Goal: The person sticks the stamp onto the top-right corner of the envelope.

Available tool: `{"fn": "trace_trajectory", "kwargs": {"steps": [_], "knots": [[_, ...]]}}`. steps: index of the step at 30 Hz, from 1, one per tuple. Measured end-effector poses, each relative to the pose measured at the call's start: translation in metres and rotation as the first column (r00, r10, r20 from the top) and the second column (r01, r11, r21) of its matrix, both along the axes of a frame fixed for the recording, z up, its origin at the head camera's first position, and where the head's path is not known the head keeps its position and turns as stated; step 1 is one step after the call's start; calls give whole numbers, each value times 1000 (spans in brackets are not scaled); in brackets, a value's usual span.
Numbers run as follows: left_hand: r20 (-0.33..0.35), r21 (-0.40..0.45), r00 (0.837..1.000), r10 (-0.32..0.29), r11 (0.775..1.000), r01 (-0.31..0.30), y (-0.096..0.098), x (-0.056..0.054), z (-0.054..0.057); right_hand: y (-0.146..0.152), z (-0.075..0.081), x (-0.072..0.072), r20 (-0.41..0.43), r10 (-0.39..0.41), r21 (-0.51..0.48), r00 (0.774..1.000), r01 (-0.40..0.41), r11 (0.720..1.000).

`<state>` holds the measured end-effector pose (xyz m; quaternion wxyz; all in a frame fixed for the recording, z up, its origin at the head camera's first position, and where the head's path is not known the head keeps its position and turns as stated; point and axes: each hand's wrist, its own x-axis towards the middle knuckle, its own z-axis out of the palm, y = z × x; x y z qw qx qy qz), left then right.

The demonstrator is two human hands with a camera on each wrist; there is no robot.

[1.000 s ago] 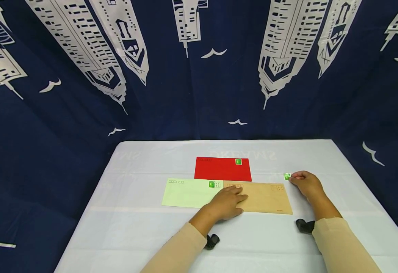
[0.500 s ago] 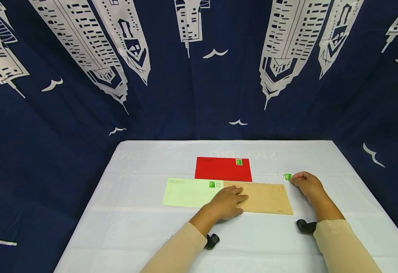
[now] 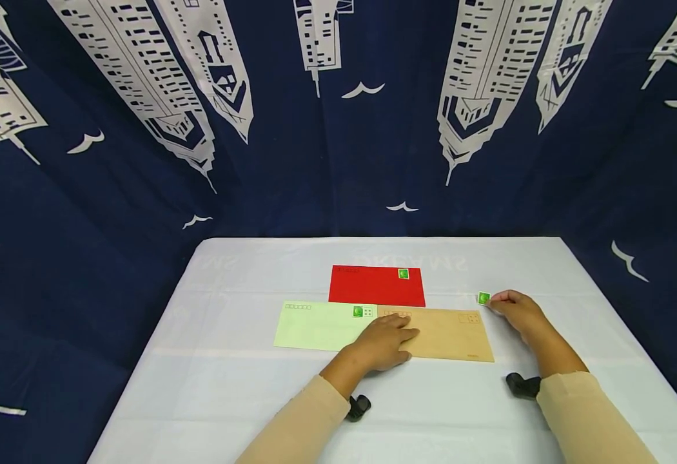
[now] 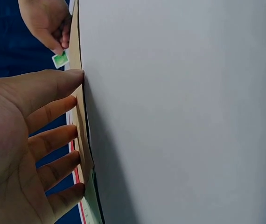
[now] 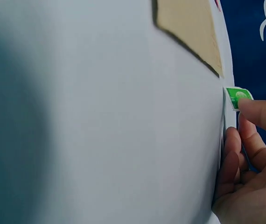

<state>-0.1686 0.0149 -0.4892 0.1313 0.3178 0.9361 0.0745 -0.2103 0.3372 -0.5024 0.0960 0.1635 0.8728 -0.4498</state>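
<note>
My right hand [image 3: 515, 312] pinches a green postage stamp [image 3: 483, 298] with a white border between thumb and fingertip, right of the envelopes; the right wrist view shows the stamp [image 5: 238, 97] at the thumb tip. My left hand [image 3: 380, 343] lies with spread, straight fingers on the left part of a brown envelope [image 3: 449, 335]. In the left wrist view, its fingertips [image 4: 67, 161] touch the paper. Beside it lies a light green envelope [image 3: 315, 328] with a green stamp at its upper right. Behind these is a red envelope [image 3: 376, 287], also bearing a green stamp.
A white cloth covers the table [image 3: 211, 386]. Behind it hangs a dark blue curtain [image 3: 327, 167] with white buildings and birds. Black wrist devices show near the left cuff [image 3: 358, 408] and the right cuff [image 3: 521, 385].
My right hand, with the stamp pinched in it, has shifted slightly left toward the brown envelope. The left hand stays on that envelope.
</note>
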Motion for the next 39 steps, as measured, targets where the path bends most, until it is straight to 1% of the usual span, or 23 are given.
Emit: {"fn": "trace_trajectory", "kwargs": {"steps": [3, 9, 14, 16, 19, 22, 25, 33, 39], "knots": [[1, 2, 1000, -6, 1000, 6, 0, 0, 0, 1, 1, 0, 14, -5, -3, 1000, 5, 1000], [-1, 3, 1000, -9, 1000, 9, 0, -1, -1, 5, 6, 0, 10, 48, -41, 999, -47, 998], [-5, 7, 1000, -13, 1000, 13, 1, -2, -3, 10, 12, 4, -20, 72, -128, 997, -74, 989], [-7, 4, 1000, -14, 1000, 14, 1, -2, -2, 12, 14, 4, -27, 72, -166, 997, -75, 983], [-10, 1, 1000, -13, 1000, 13, 0, -1, 0, 12, 15, 3, -26, 67, -194, 997, -71, 979], [-4, 6, 1000, -8, 1000, 9, -1, -1, 1, 10, 16, 1, -25, 60, -192, 998, -63, 979], [-2, 11, 1000, -7, 1000, 7, -1, 0, 1, 7, 17, 1, -41, 62, -198, 997, -68, 978], [-1, -1, 1000, -10, 1000, 10, -1, 0, 0, -4, 22, 7, -70, 52, -213, 996, -66, 975], [-4, -4, 1000, -10, 1000, 10, -2, 1, 0, -8, 23, 11, -91, 60, -209, 994, -78, 975]]}}
